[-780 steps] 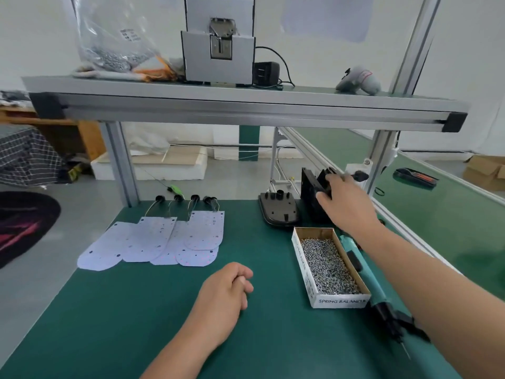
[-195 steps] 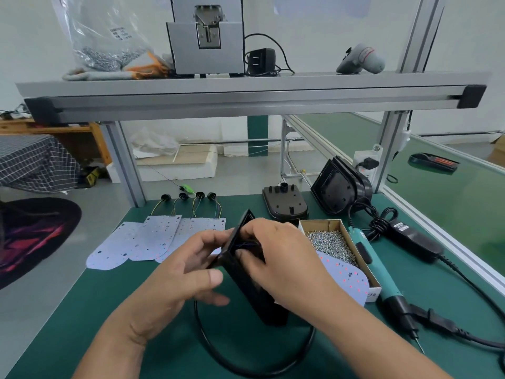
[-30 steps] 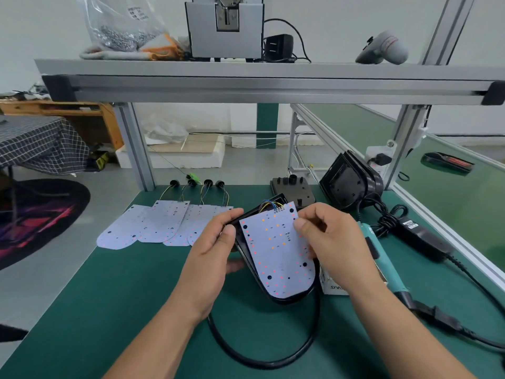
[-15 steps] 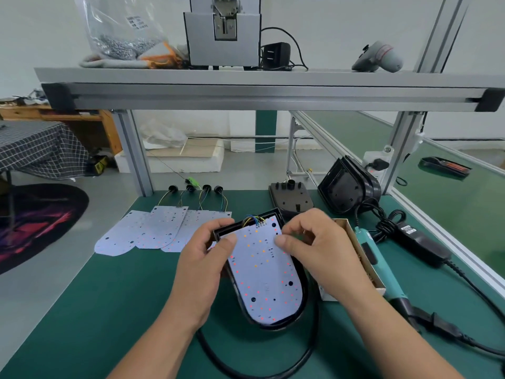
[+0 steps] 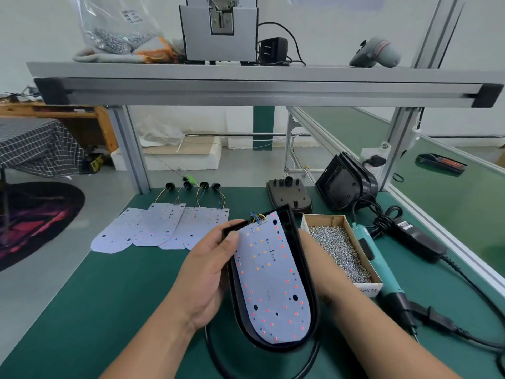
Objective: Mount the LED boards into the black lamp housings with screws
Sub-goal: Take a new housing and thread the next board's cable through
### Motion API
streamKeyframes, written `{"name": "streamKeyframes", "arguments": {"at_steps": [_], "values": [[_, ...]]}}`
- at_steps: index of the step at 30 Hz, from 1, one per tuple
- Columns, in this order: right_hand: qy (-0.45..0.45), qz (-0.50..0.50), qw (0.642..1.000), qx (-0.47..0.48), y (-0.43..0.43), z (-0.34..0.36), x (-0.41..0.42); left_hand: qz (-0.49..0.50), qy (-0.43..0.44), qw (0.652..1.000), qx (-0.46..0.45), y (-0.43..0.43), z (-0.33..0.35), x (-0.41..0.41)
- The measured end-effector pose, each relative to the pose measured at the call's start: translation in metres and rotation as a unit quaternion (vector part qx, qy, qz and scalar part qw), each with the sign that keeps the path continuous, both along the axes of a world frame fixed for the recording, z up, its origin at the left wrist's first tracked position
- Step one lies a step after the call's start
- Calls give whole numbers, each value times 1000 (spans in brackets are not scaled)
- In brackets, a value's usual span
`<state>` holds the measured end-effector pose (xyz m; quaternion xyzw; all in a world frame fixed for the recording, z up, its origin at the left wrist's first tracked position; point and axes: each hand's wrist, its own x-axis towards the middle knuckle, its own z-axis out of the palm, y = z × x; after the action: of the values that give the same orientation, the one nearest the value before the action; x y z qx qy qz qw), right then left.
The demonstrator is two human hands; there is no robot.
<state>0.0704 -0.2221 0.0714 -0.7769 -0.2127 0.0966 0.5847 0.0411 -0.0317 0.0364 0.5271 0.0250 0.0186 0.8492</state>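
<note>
A white LED board [image 5: 270, 280] lies inside a black lamp housing [image 5: 299, 258] that I hold tilted above the green bench. My left hand [image 5: 207, 272] grips the housing's left rim, thumb on the board's upper left corner. My right hand [image 5: 314, 269] holds the housing from the right and behind, its fingers hidden. Coloured wires [image 5: 257, 216] leave the board's top edge. A cardboard box of screws [image 5: 340, 250] stands just right of the housing. A teal electric screwdriver [image 5: 379, 272] lies beside the box.
Several more LED boards [image 5: 161, 228] with wired plugs fan out at the back left. Spare black housings [image 5: 345, 184] lean at the back right, a flat one [image 5: 289, 194] beside them. A black cable [image 5: 216, 354] loops below the housing. A power adapter [image 5: 418, 237] lies right.
My right hand has left the board's top face and gone round behind the housing's right side. The board now sits lower in the housing. The screw box is uncovered.
</note>
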Motion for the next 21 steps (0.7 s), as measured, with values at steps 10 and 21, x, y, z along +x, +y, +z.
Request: {"name": "streamKeyframes", "arguments": {"at_steps": [10,21], "values": [[-114,-5,980,-162,-1,1,6,41,-31,999,15,3,3,-1],[-182,-80,956,-216,4,-5,9,54,-35,994,94,-5,0,-3]]}}
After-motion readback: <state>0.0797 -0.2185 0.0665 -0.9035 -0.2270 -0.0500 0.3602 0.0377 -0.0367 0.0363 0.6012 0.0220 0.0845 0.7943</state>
